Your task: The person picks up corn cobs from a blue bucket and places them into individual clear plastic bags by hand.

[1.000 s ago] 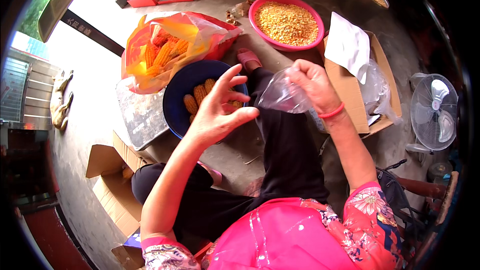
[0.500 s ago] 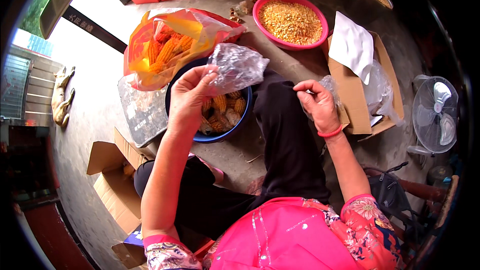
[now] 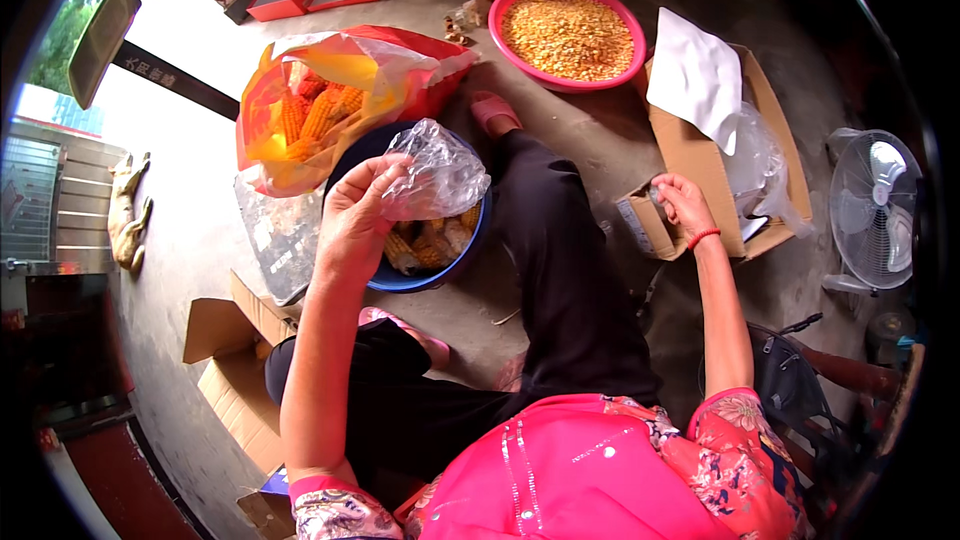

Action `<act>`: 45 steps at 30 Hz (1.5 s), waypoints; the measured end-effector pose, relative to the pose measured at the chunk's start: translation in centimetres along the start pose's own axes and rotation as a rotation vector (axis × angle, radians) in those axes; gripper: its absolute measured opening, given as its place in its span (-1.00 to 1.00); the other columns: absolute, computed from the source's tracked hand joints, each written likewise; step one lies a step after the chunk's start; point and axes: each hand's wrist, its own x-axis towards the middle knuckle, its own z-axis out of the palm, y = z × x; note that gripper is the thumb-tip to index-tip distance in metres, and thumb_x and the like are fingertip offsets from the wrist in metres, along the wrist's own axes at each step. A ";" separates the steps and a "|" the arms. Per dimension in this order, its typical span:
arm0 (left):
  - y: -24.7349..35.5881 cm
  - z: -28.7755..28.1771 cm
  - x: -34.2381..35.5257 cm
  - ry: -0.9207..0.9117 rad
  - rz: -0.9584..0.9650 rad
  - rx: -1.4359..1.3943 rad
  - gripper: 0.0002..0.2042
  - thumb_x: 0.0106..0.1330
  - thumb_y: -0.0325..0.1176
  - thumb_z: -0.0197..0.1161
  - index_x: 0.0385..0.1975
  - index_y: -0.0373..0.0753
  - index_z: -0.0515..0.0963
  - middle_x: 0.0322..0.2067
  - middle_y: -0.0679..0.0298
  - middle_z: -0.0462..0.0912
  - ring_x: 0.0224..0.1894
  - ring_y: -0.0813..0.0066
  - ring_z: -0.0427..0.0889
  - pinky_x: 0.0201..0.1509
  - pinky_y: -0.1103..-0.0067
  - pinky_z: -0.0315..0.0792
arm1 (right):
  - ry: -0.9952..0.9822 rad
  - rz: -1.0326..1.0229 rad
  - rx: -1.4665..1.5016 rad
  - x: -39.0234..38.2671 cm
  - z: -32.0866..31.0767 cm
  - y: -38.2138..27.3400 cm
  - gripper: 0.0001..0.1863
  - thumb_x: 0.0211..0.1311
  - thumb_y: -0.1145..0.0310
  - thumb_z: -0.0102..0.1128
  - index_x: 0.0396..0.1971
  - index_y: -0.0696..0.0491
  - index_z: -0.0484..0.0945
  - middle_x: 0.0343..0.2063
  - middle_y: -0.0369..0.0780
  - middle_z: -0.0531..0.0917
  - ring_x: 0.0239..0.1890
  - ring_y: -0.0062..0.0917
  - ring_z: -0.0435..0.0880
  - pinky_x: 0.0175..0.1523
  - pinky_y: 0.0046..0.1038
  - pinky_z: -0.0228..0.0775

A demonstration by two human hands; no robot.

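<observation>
My left hand (image 3: 358, 198) is closed, pinching a crumpled clear plastic bag (image 3: 437, 175) between thumb and fingers. The bag hangs above a blue bucket (image 3: 425, 282) that holds several corn cobs (image 3: 433, 245), partly hidden by the bag and hand. Over on the right, my right hand (image 3: 684, 206) is closed, thumb against curled fingers, at a small cardboard box (image 3: 651, 232). What those fingers hold, if anything, I cannot make out.
Beyond the bucket stands a red and yellow bag (image 3: 385, 70) of corn cobs. A pink basin (image 3: 570, 86) holds loose kernels. An open carton (image 3: 680, 135) carries white sheets and plastic. A fan (image 3: 876, 205) stands right; a dog (image 3: 128, 210) lies far left.
My right hand has moved right and forward to the small box, and the clear plastic near it no longer shows. The bag in my left hand has shifted left and hangs more spread.
</observation>
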 end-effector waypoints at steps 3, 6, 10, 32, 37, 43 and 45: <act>0.8 0.0 -0.1 -0.032 0.067 -0.116 -0.83 0.24 -0.43 0.17 -0.22 -0.33 0.51 -0.27 0.29 0.57 -0.25 0.52 0.58 -0.16 0.41 0.56 | -0.165 -0.240 0.034 -2.4 5.3 -7.1 -0.87 0.26 0.41 -0.01 -0.27 0.06 0.51 -0.56 -0.42 0.45 -0.63 -0.86 0.27 -0.56 -0.81 0.09; 1.4 -0.7 -0.3 -0.064 0.126 -0.146 -0.85 0.24 -0.46 0.15 -0.22 -0.32 0.50 -0.24 0.29 0.55 -0.18 0.50 0.55 -0.13 0.37 0.56 | -0.332 -0.522 -0.079 -4.4 10.9 -13.8 -0.81 0.27 0.40 -0.01 -0.17 0.10 0.50 -0.48 -0.43 0.49 -0.49 -0.86 0.35 -0.38 -0.79 0.20; 2.3 -1.4 -1.0 -0.054 0.191 -0.197 -0.86 0.25 -0.48 0.13 -0.22 -0.31 0.49 -0.23 0.29 0.55 -0.18 0.50 0.55 -0.13 0.43 0.56 | -0.754 -0.538 -0.058 -6.4 17.7 -18.7 -0.65 0.15 0.44 0.14 -0.03 0.15 0.43 -0.27 -0.31 0.56 -0.24 -0.73 0.48 -0.11 -0.66 0.34; 4.8 -4.9 -4.6 0.464 0.435 0.526 -0.86 0.20 -0.44 0.21 -0.28 -0.30 0.59 -0.50 0.38 0.60 -0.53 0.79 0.41 -0.45 0.79 0.30 | -0.467 -1.368 -0.564 -8.2 31.4 -21.6 -0.30 -0.15 0.16 0.30 0.07 0.07 0.31 -0.23 -0.10 0.49 -0.19 -0.28 0.52 -0.07 -0.32 0.38; 4.4 -5.1 -4.1 0.460 0.543 0.840 -0.86 0.18 -0.48 0.23 -0.28 -0.34 0.58 -0.49 0.41 0.60 -0.52 0.76 0.42 -0.43 0.74 0.36 | -0.437 -1.271 -0.741 -5.0 32.7 -20.1 -0.58 -0.05 0.47 0.06 -0.08 0.09 0.42 -0.33 -0.03 0.55 -0.24 -0.19 0.55 -0.15 -0.29 0.40; 3.6 -6.5 -4.5 0.478 0.642 1.341 -0.86 0.09 -0.52 0.17 -0.33 -0.24 0.53 -0.56 0.21 0.50 -0.54 0.50 0.50 -0.40 0.58 0.40 | -0.522 -1.132 -0.692 -3.8 32.0 -20.1 -0.68 -0.09 0.53 0.13 -0.22 0.12 0.48 -0.50 -0.20 0.54 -0.49 -0.56 0.55 -0.36 -0.54 0.39; 3.4 -6.9 -4.4 0.425 0.579 1.366 -0.81 0.06 -0.54 0.16 -0.30 -0.25 0.46 -0.60 0.25 0.46 -0.54 0.48 0.49 -0.39 0.56 0.39 | -0.597 -1.038 -0.708 -3.4 32.3 -19.7 -0.71 -0.05 0.51 0.16 -0.23 0.13 0.49 -0.52 -0.27 0.54 -0.50 -0.66 0.51 -0.36 -0.59 0.36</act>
